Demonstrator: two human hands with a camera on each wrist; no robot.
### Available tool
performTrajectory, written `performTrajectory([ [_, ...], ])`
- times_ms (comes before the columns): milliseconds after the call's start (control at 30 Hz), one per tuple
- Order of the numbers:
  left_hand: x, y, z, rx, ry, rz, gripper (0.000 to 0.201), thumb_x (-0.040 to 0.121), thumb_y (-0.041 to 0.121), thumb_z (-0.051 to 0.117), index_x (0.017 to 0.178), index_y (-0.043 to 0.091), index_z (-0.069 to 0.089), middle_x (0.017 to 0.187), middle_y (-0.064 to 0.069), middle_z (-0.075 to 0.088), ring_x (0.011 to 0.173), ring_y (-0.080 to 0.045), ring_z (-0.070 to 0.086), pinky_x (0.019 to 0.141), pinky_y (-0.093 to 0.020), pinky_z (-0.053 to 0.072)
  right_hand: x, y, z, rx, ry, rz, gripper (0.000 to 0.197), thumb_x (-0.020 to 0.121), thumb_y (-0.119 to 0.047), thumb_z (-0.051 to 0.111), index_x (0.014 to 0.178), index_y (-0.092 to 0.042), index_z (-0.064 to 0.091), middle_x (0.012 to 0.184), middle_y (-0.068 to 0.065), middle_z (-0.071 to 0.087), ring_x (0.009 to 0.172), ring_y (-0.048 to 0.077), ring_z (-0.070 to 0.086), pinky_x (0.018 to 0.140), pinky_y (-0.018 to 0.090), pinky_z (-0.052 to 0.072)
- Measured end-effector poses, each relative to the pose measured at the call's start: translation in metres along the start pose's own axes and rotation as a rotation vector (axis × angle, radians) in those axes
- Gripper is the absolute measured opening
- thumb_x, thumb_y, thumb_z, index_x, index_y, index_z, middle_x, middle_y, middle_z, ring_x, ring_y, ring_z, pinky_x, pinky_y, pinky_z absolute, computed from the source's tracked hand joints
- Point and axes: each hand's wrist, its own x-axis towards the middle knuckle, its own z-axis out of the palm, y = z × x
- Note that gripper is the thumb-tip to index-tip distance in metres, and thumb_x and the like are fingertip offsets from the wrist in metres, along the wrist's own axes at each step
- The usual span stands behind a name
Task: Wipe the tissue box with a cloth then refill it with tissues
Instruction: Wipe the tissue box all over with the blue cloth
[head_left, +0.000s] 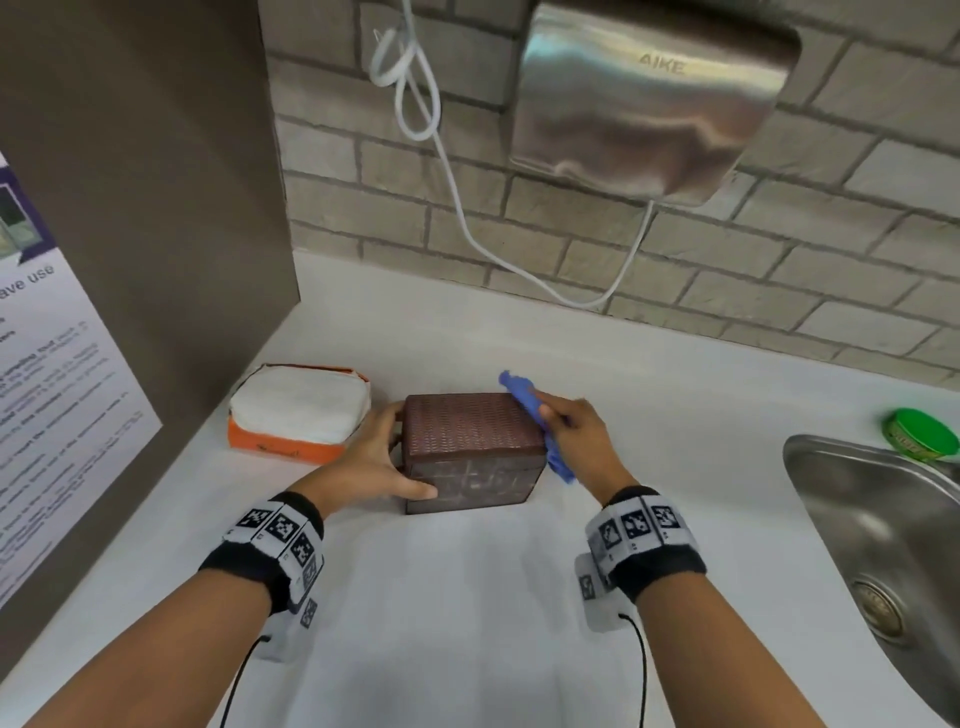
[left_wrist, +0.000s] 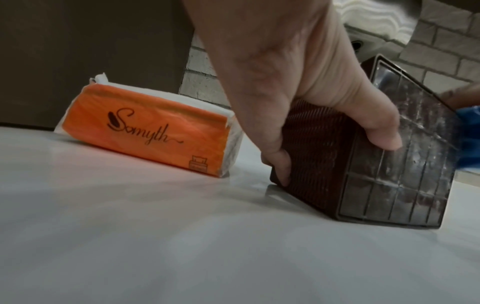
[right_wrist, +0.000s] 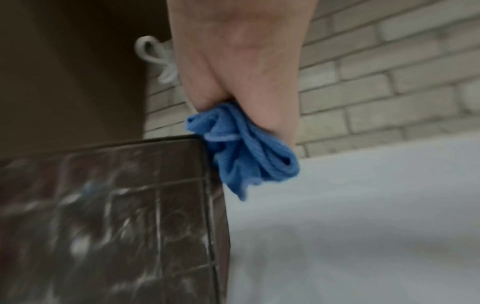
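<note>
Right now, box: the tissue box sits mid-surface, tipped on its side.
Left hand: braces the box's left side, thumb on the near face.
Right hand: clenched on the cloth at the box's right edge.
Risk: hard strokes could skid or topple the box; the tissue pack sits just left.
Axis: roughly left-right; gridded base faces the person.

The tissue box stands on the table at the centre of the frame, with the tissue pack just to its left. The sink sits at the right edge, a round tin behind it. The hand dryer hangs on the wall at upper right.
</note>
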Motion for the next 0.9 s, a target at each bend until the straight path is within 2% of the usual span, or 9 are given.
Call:
performTrajectory([
  [67,-0.002,-0.001,0.001,-0.032,0.005,0.002,0.11,0.051,0.019,0.096,0.138,0.035,0.03,0.138,0.013,0.041,0.131,-0.007,0.045,0.107,-0.028,0.042,-0.009,0.01,-0.015,0.368,0.018,0.132,0.027,0.1,-0.009,0.042,0.11,-0.002,0.066,0.081,0.014,0.07,0.067,0.027,0.062,0.068,0.046,0.057],
  [133,-0.007,0.001,0.002,-0.068,-0.003,0.003,0.111,0.051,0.018,0.096,0.138,0.038,0.029,0.14,0.013,0.041,0.132,-0.008,0.044,0.107,-0.027,0.041,-0.015,0.028,-0.029,0.693,-0.016,0.221,0.035,0.095,-0.019,0.052,0.128,-0.007,0.055,0.103,-0.001,0.075,0.082,0.017,0.071,0.07,0.029,0.06],
  [200,-0.013,0.002,0.001,-0.134,-0.009,-0.001,0.112,0.046,0.023,0.098,0.132,0.046,0.031,0.141,0.013,0.044,0.133,-0.008,0.044,0.108,-0.029,0.042,-0.019,0.038,-0.038,0.909,-0.053,0.367,0.076,0.059,-0.041,0.087,0.125,-0.015,0.059,0.096,-0.003,0.077,0.079,0.013,0.073,0.064,0.023,0.059],
  [267,-0.021,0.005,-0.001,-0.232,-0.016,-0.002,0.115,0.041,0.029,0.099,0.131,0.051,0.032,0.142,0.012,0.048,0.132,-0.01,0.048,0.108,-0.036,0.045,-0.028,0.047,-0.041,0.935,-0.11,0.346,0.08,0.026,-0.049,0.096,0.1,-0.027,0.075,0.087,-0.006,0.078,0.076,0.008,0.073,0.065,0.019,0.059],
  [467,-0.038,0.033,-0.008,-0.499,-0.037,0.037,0.104,0.047,0.024,0.096,0.135,0.032,0.042,0.122,0.003,0.068,0.115,-0.016,0.065,0.083,-0.027,0.057,-0.069,0.036,-0.015,0.811,-0.318,0.438,0.076,0.054,-0.058,0.082,0.113,-0.015,0.064,0.134,0.029,0.05,0.087,0.027,0.063,0.069,0.027,0.057],
  [567,-0.045,0.04,-0.004,-0.568,-0.114,0.019,0.105,0.045,0.031,0.098,0.136,0.023,0.046,0.123,-0.004,0.069,0.116,-0.019,0.065,0.084,-0.028,0.056,-0.075,0.019,0.006,0.799,-0.355,0.329,0.084,0.05,-0.045,0.091,0.119,-0.01,0.058,0.117,0.012,0.07,0.101,0.022,0.069,0.083,0.027,0.058],
  [667,-0.05,0.035,-0.001,-0.548,-0.183,-0.026,0.112,0.043,0.034,0.099,0.139,0.013,0.044,0.124,-0.008,0.069,0.119,-0.025,0.062,0.09,-0.034,0.054,-0.072,0.003,0.015,0.742,-0.433,0.262,0.083,0.06,-0.037,0.088,0.126,-0.002,0.055,0.12,0.016,0.067,0.111,0.029,0.064,0.094,0.035,0.054],
  [833,-0.055,0.043,-0.028,-0.48,-0.223,0.023,0.145,0.039,0.039,0.098,0.153,0.037,0.008,0.152,0.014,0.032,0.136,-0.01,0.04,0.097,-0.026,0.048,-0.066,-0.011,0.005,0.509,-0.48,0.21,0.062,0.068,-0.024,0.083,0.117,0.002,0.055,0.083,0.0,0.075,0.073,0.018,0.07,0.06,0.031,0.053],
  [900,-0.051,0.058,-0.036,-0.354,-0.227,0.076,0.147,0.04,0.043,0.097,0.151,0.048,0.0,0.155,0.024,0.019,0.14,-0.004,0.026,0.106,-0.024,0.04,-0.06,-0.016,0.001,0.391,-0.484,0.172,0.068,0.072,-0.007,0.08,0.131,-0.005,0.045,0.092,0.0,0.074,0.079,0.016,0.071,0.067,0.026,0.055],
])
